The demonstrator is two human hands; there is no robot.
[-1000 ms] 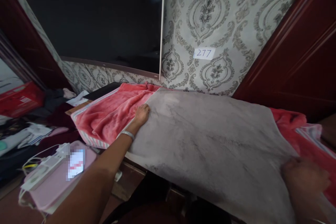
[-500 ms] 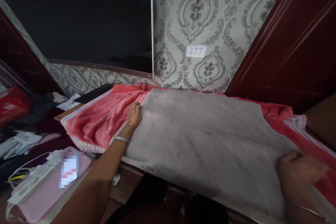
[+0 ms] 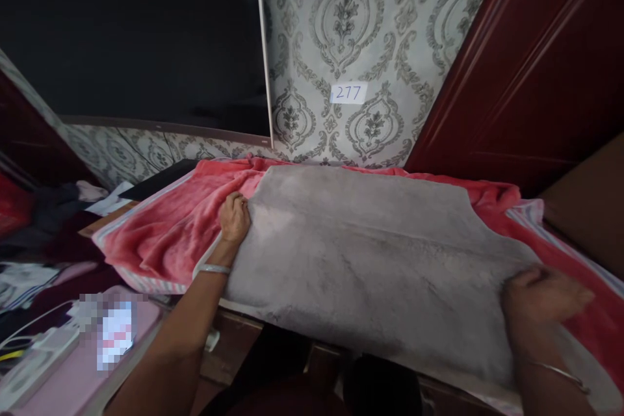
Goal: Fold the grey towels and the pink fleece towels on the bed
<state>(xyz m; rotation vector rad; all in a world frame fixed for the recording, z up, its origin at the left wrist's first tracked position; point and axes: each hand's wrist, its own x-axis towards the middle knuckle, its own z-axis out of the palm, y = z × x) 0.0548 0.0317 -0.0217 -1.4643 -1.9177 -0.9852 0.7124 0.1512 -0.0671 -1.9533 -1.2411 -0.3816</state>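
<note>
A grey plush cloth (image 3: 370,260) lies spread out over a pink-red fleece blanket (image 3: 166,227), with a few shallow creases across its middle. At the cloth's left edge, my left hand (image 3: 234,218) is closed, fingers curled on the fabric. Toward the lower right, my right hand (image 3: 543,296) is also closed on the cloth's edge; its fingertips are partly hidden and slightly blurred. The cloth's near edge hangs at the front of the surface beneath.
A pink box top (image 3: 63,390) holds a white power strip (image 3: 39,364) and a lit phone (image 3: 116,335) at lower left. Clothes are piled behind it. A large television (image 3: 146,39) and wallpapered wall with a "277" label (image 3: 349,92) stand at the back.
The camera view has turned slightly right, so everything sits further left. Both hands stay at the cloth's two sides. The cloth looks nearly the same.
</note>
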